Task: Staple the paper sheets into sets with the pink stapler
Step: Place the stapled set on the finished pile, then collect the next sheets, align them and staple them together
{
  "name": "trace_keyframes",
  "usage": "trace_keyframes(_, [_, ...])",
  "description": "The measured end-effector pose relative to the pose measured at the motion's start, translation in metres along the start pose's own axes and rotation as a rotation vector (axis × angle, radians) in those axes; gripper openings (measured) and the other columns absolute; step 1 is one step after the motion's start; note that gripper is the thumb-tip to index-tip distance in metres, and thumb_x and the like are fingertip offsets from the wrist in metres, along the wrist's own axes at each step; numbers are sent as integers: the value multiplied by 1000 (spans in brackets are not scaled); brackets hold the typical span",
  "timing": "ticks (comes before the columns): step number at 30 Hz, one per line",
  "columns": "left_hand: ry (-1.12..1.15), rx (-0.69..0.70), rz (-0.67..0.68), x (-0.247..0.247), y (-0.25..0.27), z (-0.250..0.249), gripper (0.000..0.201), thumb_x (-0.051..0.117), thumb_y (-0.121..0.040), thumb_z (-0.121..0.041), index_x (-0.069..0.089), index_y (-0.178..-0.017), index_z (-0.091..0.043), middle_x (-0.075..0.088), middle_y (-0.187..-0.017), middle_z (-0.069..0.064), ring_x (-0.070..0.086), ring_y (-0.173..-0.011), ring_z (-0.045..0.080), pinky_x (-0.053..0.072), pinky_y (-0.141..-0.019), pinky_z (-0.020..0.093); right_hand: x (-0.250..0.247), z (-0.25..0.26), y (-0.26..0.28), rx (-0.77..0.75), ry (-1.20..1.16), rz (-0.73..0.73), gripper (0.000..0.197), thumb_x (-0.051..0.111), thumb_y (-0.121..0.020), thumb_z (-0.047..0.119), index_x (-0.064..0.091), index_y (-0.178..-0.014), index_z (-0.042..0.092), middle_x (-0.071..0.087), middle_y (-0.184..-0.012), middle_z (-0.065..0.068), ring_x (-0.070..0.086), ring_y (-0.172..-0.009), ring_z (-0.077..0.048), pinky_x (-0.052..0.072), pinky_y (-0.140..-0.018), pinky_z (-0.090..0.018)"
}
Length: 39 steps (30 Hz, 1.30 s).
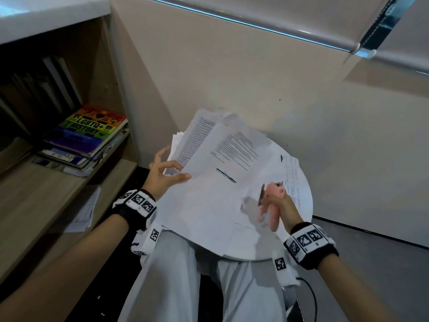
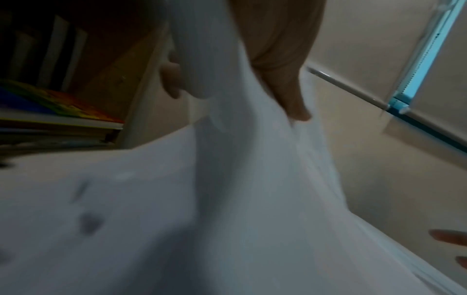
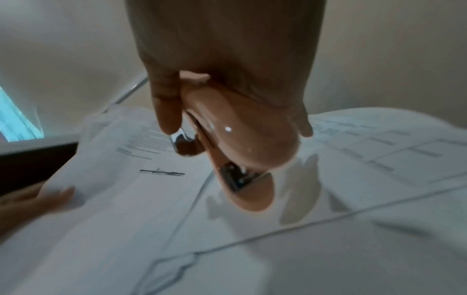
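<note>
A set of printed paper sheets [image 1: 216, 159] is lifted at an angle over the small round white table [image 1: 299, 238]. My left hand [image 1: 166, 173] pinches the sheets' left edge between thumb and fingers; the left wrist view shows the thumb [image 2: 285, 93] on the paper [image 2: 240, 159]. My right hand [image 1: 282, 205] grips the pink stapler [image 1: 270, 205] just above the papers on the right. The right wrist view shows the stapler [image 3: 242, 143] nose-down over the sheets [image 3: 141, 179], its mouth slightly apart with no paper in it. More sheets [image 1: 292, 180] lie flat on the table.
A wooden bookshelf [image 1: 46, 189] stands at the left with a stack of books, a rainbow-covered book [image 1: 90, 129] on top. A loose sheet [image 1: 86, 212] lies on a lower shelf. A beige wall is behind the table. My lap in white trousers [image 1: 185, 280] is below.
</note>
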<state>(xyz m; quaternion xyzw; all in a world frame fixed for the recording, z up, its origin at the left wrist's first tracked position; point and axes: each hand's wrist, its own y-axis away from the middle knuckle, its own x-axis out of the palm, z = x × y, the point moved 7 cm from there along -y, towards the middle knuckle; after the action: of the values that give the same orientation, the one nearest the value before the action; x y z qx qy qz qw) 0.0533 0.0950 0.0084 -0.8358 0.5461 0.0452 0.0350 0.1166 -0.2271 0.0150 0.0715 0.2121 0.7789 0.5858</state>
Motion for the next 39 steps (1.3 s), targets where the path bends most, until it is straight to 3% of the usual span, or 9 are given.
trace_keyframes(5, [218,-46,178,9,13,-5,46,89,-53,-45,58,-73,-17,56,-94,10,52,-92,20,47,-86,33,26,25,4,-20,-205,98,19,62,-60,9,58,-78,3,61,-63,-6,54,-55,-21,47,-45,-25])
trace_keyframes(10, [268,-14,91,4,23,-21,35,73,-80,-17,47,-100,-32,60,-122,19,62,-105,39,52,-87,54,26,42,4,-1,-215,29,14,66,-74,23,62,-76,10,56,-68,-7,55,-63,-21,49,-61,-33])
trace_keyframes(14, [181,-160,122,16,43,-3,48,56,-90,1,36,-119,-32,61,-114,12,67,-81,23,59,-63,30,13,26,6,227,-169,-17,17,56,-87,24,57,-75,13,55,-68,-4,53,-65,-21,49,-65,-35])
trace_keyframes(17, [-206,-262,216,26,57,26,38,49,-92,2,40,-116,-25,52,-100,14,50,-60,13,41,-47,17,0,21,14,222,54,-142,11,60,-82,19,59,-81,8,56,-76,-9,53,-64,-23,51,-55,-30])
trace_keyframes(20, [-417,-273,390,42,69,45,30,53,-91,-1,47,-110,-23,56,-113,19,51,-84,20,39,-61,11,-5,32,20,48,25,-268,7,58,-85,12,57,-85,4,55,-75,-14,50,-56,-21,45,-40,-20])
trace_keyframes(24, [-602,-308,498,46,76,42,32,59,-90,-16,52,-121,-21,55,-114,15,52,-82,20,46,-63,20,24,41,13,113,66,-24,17,57,-85,13,53,-98,2,56,-71,-11,54,-54,-21,51,-50,-27])
trace_keyframes(29, [-1276,-84,317,41,60,2,36,62,-85,-35,53,-117,-23,31,-133,7,32,-126,29,39,-97,39,80,45,-10,122,374,105,24,50,-87,10,45,-110,6,59,-86,-12,54,-57,-20,48,-52,-26])
trace_keyframes(34, [-1158,14,454,66,24,11,82,67,-81,-42,25,-144,-9,18,-154,6,17,-143,23,26,-113,41,126,37,-41,-2,611,62,29,53,-88,19,53,-113,5,62,-114,-19,58,-76,-29,56,-62,-39])
trace_keyframes(39, [-1166,15,547,78,7,33,114,73,-70,-53,7,-151,-6,6,-159,7,8,-147,23,18,-119,39,149,23,-66,-106,663,58,58,50,-95,36,25,-147,26,54,-127,-22,60,-101,-37,45,-70,-35])
